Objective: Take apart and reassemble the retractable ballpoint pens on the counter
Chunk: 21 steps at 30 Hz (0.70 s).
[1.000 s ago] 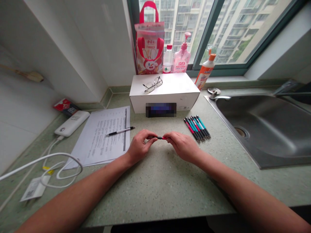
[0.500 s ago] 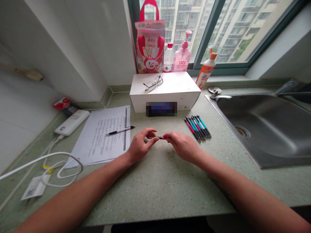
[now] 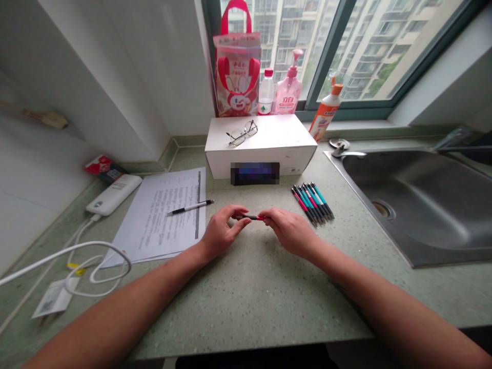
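A red and black pen [image 3: 253, 218] lies level between my two hands, over the middle of the counter. My left hand [image 3: 225, 230] pinches its dark end between thumb and fingers. Its red end is gripped by my right hand [image 3: 289, 230], whose fingers cover that tip. To the right of my right hand, several pens [image 3: 312, 204] in red, teal and black lie side by side in a row. Left of my left hand, a white and black pen [image 3: 191, 207] rests across printed sheets [image 3: 165, 215].
At the back stands a white box [image 3: 265, 134] with eyeglasses [image 3: 243, 134] on top. A steel sink [image 3: 423, 205] is on the right. On the left are a white power bank [image 3: 114, 195], a looped cable [image 3: 96, 243] and a red-and-dark packet [image 3: 104, 168]. Bottles [image 3: 288, 92] stand by the window.
Slightly more of the pen's dark barrel shows between my hands now. Both hands keep nearly the same place, and nothing else on the counter has moved.
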{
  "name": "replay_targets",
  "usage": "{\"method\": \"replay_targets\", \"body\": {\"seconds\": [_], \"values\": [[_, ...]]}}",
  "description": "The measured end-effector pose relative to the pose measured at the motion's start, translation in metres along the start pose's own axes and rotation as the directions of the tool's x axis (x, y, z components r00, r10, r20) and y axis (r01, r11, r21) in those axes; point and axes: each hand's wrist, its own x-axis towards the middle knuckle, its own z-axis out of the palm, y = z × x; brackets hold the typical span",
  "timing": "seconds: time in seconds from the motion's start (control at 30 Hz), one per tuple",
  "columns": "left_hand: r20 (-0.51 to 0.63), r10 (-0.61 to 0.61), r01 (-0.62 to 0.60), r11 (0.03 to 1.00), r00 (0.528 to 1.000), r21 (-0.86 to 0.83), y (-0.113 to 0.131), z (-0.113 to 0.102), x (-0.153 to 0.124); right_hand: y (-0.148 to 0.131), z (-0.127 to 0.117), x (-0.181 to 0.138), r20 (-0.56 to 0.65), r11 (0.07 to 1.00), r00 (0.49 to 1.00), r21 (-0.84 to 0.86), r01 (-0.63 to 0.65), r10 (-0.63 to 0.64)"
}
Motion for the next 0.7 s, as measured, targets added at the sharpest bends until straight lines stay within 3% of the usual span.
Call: {"method": "replay_targets", "body": {"seconds": [0.7], "values": [[-0.031,0.039,-0.038,0.999,0.999,0.035,-0.0006,-0.0009,-0.0003,-0.0002,0.0011,0.0003,0.002,1.0,1.0,-0.01,-0.004,0.004]]}}
